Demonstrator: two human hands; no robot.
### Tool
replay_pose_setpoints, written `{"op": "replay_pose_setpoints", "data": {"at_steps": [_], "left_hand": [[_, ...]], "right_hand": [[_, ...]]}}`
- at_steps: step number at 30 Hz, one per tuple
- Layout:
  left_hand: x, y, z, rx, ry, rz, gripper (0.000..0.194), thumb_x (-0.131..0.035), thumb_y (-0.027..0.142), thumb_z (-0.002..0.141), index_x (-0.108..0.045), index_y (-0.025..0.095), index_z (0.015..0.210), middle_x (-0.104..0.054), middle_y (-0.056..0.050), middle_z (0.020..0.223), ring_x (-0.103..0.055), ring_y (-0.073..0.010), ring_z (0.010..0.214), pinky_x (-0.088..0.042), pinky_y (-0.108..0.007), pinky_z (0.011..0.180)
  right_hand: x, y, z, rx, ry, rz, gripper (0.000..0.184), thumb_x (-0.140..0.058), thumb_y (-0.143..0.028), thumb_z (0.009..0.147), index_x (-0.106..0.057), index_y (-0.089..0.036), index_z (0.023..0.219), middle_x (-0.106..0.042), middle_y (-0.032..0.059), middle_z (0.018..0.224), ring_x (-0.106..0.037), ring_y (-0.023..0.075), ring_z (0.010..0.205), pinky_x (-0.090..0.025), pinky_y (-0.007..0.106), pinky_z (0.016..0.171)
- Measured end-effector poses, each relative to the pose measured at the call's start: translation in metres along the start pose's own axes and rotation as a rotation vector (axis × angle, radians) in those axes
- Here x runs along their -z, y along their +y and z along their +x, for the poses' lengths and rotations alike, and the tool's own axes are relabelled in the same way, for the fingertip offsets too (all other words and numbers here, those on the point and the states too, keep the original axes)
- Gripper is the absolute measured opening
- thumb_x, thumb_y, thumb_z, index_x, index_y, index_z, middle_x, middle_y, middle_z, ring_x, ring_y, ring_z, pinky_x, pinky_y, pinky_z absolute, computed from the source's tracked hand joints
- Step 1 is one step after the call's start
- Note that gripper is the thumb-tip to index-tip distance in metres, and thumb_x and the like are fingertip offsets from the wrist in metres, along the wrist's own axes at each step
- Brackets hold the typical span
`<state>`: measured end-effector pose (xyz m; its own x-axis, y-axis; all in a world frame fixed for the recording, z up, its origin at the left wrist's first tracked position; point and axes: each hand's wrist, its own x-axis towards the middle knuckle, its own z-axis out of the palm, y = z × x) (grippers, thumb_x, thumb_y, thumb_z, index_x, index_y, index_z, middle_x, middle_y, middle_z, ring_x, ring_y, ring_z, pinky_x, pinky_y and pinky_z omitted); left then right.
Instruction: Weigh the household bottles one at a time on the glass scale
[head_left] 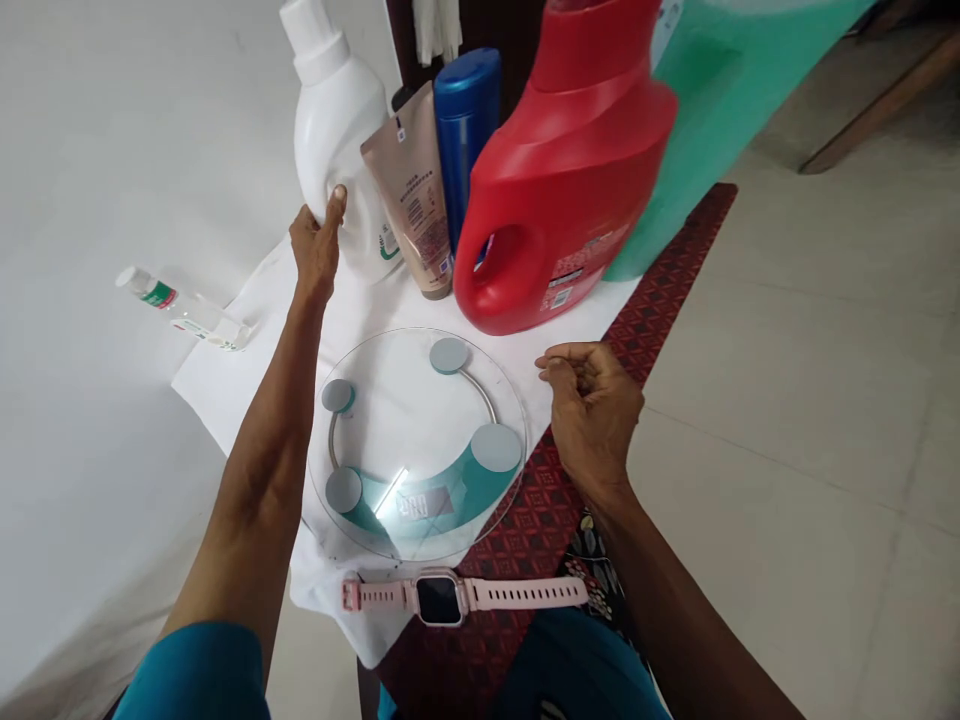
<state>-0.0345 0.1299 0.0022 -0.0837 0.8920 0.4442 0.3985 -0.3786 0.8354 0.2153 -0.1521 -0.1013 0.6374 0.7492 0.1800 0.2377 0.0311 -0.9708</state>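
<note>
My left hand [318, 248] is wrapped round the handle of a white plastic bottle [339, 115] at the back left, thumb up. The bottle is upright with a white cap. My right hand [594, 415] hovers near the right edge of the table, fingers curled in and thumb against them, with nothing visible in it. Between my arms lies a round glass bathroom scale [397, 410] with grey pads, a teal band and a small display with faint digits. In front of the scale, a pink smartwatch [440, 598] is stretched out flat.
A beige tube [412, 195], a blue bottle [466, 125], a large red detergent jug [559, 190] and a green container [712, 120] stand along the back. A small clear bottle [199, 315] is at the left by the wall. White cloth and red patterned cloth [667, 290] cover the table.
</note>
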Motion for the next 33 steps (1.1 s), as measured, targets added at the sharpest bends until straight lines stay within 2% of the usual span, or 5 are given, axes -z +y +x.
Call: {"op": "replay_pose_setpoints", "data": {"at_steps": [6,11,17,25,33], "left_hand": [[-0.026,0.039,-0.001,0.109,0.071,-0.049,0.053,-0.071,0.045,0.112,-0.049,0.021,0.071,-0.045,0.004,0.063,-0.049,-0.0094,0.071,-0.039,-0.029,0.07],[-0.024,0.07,-0.022,0.169,0.266,-0.172,0.043,-0.075,0.038,0.11,-0.051,0.022,0.078,-0.043,0.007,0.061,-0.038,-0.0095,0.059,-0.035,-0.028,0.057],[0.025,0.088,-0.046,0.17,0.531,-0.14,0.04,-0.077,0.045,0.099,-0.048,0.024,0.082,-0.036,0.01,0.056,-0.031,-0.0108,0.052,-0.029,-0.027,0.047],[0.11,0.145,-0.13,-0.158,0.457,-0.108,0.056,-0.084,0.065,0.074,-0.045,0.026,0.065,-0.025,0.009,0.054,-0.025,-0.0104,0.048,-0.025,-0.031,0.045],[0.115,0.174,-0.234,0.094,0.329,-0.278,0.06,-0.092,0.054,0.073,-0.041,0.023,0.066,-0.023,0.007,0.06,-0.025,-0.01,0.053,-0.027,-0.027,0.05]], "right_hand": [[0.001,-0.005,0.001,-0.028,-0.023,0.013,0.014,-0.061,-0.033,0.093,-0.073,-0.026,0.094,-0.081,0.0022,0.091,-0.073,0.0212,0.081,-0.054,0.039,0.08],[0.001,-0.007,0.001,-0.042,-0.036,0.009,0.014,-0.06,-0.034,0.094,-0.072,-0.026,0.094,-0.08,0.0019,0.088,-0.073,0.0217,0.08,-0.053,0.039,0.078],[0.0,-0.006,0.002,0.007,-0.065,0.007,0.013,-0.058,-0.034,0.094,-0.069,-0.026,0.093,-0.081,0.0017,0.089,-0.075,0.0221,0.08,-0.054,0.039,0.078],[-0.004,0.002,0.003,0.04,-0.056,0.004,0.011,-0.06,-0.034,0.092,-0.069,-0.027,0.092,-0.08,0.0007,0.084,-0.073,0.0223,0.076,-0.056,0.039,0.078],[-0.008,0.007,0.005,0.034,-0.064,-0.007,0.01,-0.06,-0.033,0.089,-0.067,-0.027,0.091,-0.077,0.0001,0.082,-0.07,0.0216,0.071,-0.056,0.039,0.079]]}}
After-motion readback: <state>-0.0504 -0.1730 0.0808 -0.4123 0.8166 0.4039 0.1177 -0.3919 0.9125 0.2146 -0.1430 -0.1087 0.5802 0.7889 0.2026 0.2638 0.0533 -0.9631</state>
